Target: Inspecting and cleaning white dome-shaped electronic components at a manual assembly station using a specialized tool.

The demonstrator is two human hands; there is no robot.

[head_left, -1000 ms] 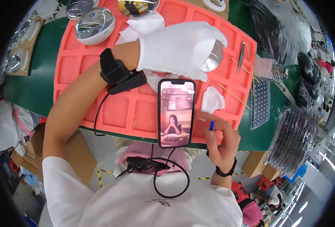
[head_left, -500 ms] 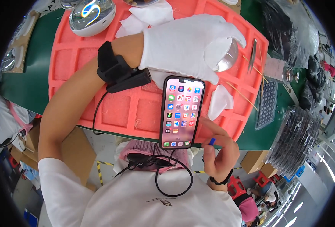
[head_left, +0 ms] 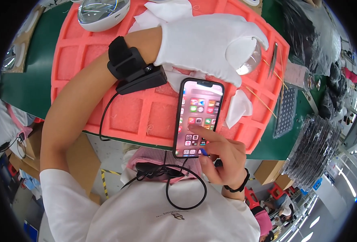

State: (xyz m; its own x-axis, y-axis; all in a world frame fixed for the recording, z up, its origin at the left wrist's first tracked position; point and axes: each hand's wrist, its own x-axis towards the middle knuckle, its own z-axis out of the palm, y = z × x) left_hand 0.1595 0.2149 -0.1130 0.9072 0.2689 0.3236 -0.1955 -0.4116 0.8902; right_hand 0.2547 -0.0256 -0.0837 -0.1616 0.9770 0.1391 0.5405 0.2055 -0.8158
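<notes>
A green desk (head_left: pixel 29 88) bears a red foam tray (head_left: pixel 143 121) divided into compartments. Over it, the white-gloved left hand (head_left: pixel 210 44) is curled in a grasp. The phone (head_left: pixel 197 115), its screen lit, is at the tray's near edge. The bare right hand (head_left: pixel 225 159) points its index fingertip on or just above the screen. The left hand's fingers hold a clear dome (head_left: pixel 252 63); the right thumb and a folded finger pinch a small blue piece (head_left: pixel 204 152).
</notes>
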